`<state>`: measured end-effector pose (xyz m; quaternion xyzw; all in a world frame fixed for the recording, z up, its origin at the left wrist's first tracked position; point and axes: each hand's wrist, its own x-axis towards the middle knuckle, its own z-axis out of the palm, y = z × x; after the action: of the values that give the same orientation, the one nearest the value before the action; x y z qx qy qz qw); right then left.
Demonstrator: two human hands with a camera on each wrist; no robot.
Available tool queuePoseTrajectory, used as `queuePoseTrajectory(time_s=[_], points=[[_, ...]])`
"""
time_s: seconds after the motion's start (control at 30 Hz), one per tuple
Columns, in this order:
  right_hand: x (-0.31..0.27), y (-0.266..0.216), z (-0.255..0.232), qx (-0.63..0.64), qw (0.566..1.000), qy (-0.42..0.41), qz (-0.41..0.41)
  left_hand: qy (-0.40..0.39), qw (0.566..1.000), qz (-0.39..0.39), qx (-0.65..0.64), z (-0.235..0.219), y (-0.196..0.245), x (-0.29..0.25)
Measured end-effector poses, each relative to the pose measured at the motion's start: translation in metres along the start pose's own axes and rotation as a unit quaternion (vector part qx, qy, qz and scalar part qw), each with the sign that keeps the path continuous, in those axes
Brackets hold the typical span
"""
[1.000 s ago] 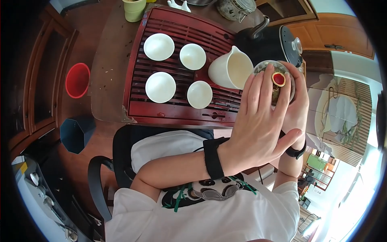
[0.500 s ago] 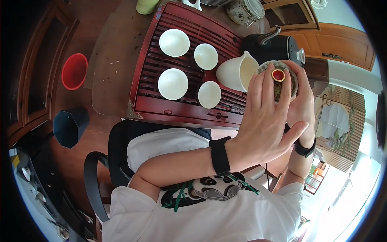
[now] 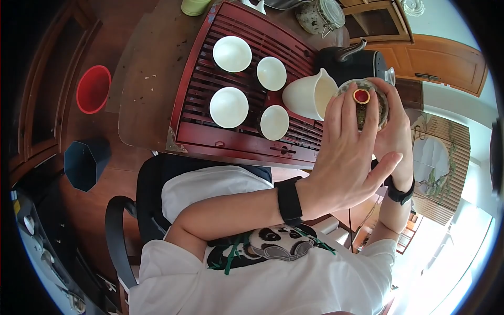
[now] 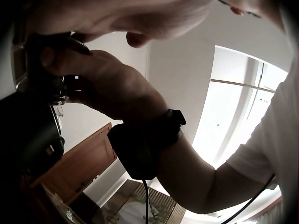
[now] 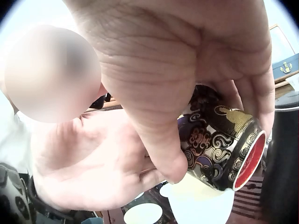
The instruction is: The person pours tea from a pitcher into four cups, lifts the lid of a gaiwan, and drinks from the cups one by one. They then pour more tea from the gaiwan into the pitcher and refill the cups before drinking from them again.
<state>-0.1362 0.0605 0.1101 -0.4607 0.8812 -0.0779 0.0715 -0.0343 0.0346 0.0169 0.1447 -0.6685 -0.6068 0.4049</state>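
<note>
Right hand point(image 3: 395, 131) grips a patterned gaiwan point(image 5: 217, 147), curled round its side. Left hand point(image 3: 346, 163) lies across its lid point(image 3: 361, 116), fingers point(image 3: 348, 111) extended, red knob point(image 3: 361, 96) showing between two. Gaiwan appears beside white pitcher point(image 3: 302, 98) in head view; four white cups point(image 3: 229, 107) on slatted tea tray point(image 3: 236, 146).

Brown table point(image 3: 149, 100), red slatted tray point(image 3: 197, 134) on it, glass jar point(image 3: 311, 18), pale green vessel point(image 3: 195, 6)

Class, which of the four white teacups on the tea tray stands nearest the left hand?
The front-right teacup. It alone stands in both the front row and the right column; the others are farther left or back from the left hand.
</note>
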Motion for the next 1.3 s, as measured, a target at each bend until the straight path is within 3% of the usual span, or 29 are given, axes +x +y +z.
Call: queuePoseTrajectory(time_s=[1.07,1.13,1.3], points=[[0.0064,-0.0014,-0.0032,-0.039,0.999,-0.017,-0.021,0.002,1.0,-0.015,-0.022,0.0024,-0.0043,-0.0002],[0.0064,-0.0015,-0.0038,-0.054,0.997,-0.011,-0.049,0.001,1.0,-0.017,-0.023,0.0032,-0.0043,-0.0004],[0.0067,-0.004,-0.0037,-0.047,0.998,-0.016,-0.027,0.0,0.999,-0.021,-0.025,0.0033,-0.0039,-0.0005]])
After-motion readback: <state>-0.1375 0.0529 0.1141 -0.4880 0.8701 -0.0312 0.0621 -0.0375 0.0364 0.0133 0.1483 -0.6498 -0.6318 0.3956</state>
